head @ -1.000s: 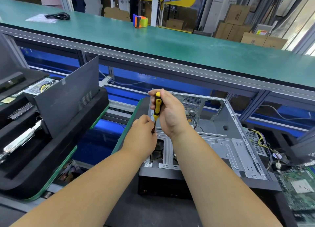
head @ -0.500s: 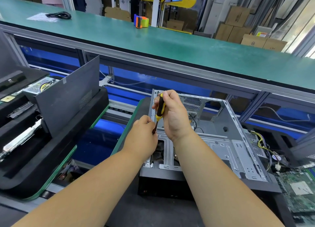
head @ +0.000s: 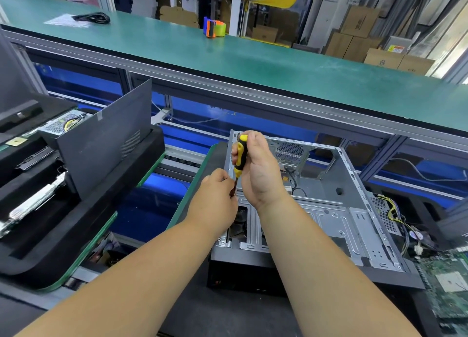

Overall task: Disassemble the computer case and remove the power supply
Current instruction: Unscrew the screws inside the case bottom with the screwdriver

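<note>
The computer case (head: 329, 217) lay open on its side directly beneath both hands. The right hand (head: 260, 169) grasped the yellow-and-black screwdriver (head: 240, 154) upright at the case's left edge. The left hand (head: 217, 197), fingers curled, pinched its shaft just below.

One open grey sheet-metal computer case (head: 336, 210), one yellow-and-black-handled screwdriver (head: 240, 157) and two bare hands, left (head: 217, 200) and right (head: 260, 169). One dark grey flat side panel (head: 106, 139), one green circuit board (head: 448, 283), one orange-and-green tape dispenser (head: 215, 27). One coiled black cable (head: 92, 17); two boxy silver power supplies, (head: 63, 124) and (head: 385, 210).
</note>
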The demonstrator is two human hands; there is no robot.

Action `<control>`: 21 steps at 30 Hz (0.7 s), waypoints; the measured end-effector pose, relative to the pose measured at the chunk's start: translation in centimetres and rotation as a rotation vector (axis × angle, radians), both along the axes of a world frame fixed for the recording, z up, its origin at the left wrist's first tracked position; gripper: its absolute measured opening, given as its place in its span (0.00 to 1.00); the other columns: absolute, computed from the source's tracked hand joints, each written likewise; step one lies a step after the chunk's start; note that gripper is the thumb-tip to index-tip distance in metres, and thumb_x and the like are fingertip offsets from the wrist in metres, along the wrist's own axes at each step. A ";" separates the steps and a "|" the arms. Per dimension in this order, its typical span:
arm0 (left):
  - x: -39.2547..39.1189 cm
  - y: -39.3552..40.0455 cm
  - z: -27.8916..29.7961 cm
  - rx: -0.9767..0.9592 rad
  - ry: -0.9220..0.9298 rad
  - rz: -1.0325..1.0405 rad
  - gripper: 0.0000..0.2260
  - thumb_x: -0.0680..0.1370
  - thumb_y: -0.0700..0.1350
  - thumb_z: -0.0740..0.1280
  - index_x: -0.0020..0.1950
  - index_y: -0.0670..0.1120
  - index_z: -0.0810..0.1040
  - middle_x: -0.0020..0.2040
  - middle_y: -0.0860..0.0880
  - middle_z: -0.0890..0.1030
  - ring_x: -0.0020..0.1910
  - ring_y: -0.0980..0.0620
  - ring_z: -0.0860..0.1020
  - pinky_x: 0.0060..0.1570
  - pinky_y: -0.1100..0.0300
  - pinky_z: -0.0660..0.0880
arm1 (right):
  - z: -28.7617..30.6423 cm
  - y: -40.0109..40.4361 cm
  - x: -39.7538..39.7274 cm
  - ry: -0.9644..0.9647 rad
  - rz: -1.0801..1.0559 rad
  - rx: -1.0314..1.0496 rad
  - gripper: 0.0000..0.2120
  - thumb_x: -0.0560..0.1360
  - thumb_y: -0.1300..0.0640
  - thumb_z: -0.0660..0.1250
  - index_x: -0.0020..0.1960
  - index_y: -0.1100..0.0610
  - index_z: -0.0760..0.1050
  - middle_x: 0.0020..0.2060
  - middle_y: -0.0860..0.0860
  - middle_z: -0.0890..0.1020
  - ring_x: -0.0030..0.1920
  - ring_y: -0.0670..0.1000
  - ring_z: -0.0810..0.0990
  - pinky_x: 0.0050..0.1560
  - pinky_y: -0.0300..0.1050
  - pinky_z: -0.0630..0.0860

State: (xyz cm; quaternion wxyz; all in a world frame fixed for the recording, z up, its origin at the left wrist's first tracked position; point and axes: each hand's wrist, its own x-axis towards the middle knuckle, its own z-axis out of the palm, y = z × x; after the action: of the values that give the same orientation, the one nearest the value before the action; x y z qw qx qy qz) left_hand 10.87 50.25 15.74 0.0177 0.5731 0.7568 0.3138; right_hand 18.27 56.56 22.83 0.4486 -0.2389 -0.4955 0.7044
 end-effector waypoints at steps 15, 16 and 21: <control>0.1 0.0 0.2 -0.022 -0.006 0.009 0.06 0.77 0.45 0.67 0.51 0.45 0.78 0.55 0.55 0.70 0.54 0.54 0.68 0.47 0.58 0.76 | 0.6 -0.1 0.6 -0.126 -0.013 0.071 0.18 0.84 0.57 0.54 0.42 0.54 0.79 0.38 0.51 0.78 0.40 0.51 0.75 0.43 0.41 0.71; 0.1 0.0 0.2 -0.020 -0.008 0.010 0.06 0.77 0.45 0.67 0.51 0.45 0.78 0.55 0.55 0.70 0.54 0.54 0.68 0.48 0.58 0.77 | 0.5 -0.1 0.6 -0.109 -0.008 0.061 0.19 0.84 0.57 0.54 0.41 0.55 0.79 0.38 0.51 0.77 0.39 0.51 0.74 0.43 0.42 0.71; 0.1 0.0 0.2 -0.003 -0.004 0.009 0.04 0.76 0.44 0.67 0.49 0.45 0.78 0.53 0.55 0.70 0.53 0.54 0.68 0.46 0.59 0.75 | 0.1 -0.2 0.1 -0.039 0.002 0.014 0.19 0.85 0.50 0.51 0.46 0.58 0.75 0.33 0.50 0.72 0.34 0.48 0.67 0.39 0.41 0.66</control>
State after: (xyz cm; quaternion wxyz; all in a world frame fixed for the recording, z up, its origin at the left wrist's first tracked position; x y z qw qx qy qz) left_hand 10.96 50.23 15.91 0.0186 0.5692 0.7598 0.3138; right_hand 18.35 56.32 22.91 0.4401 -0.2489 -0.5092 0.6965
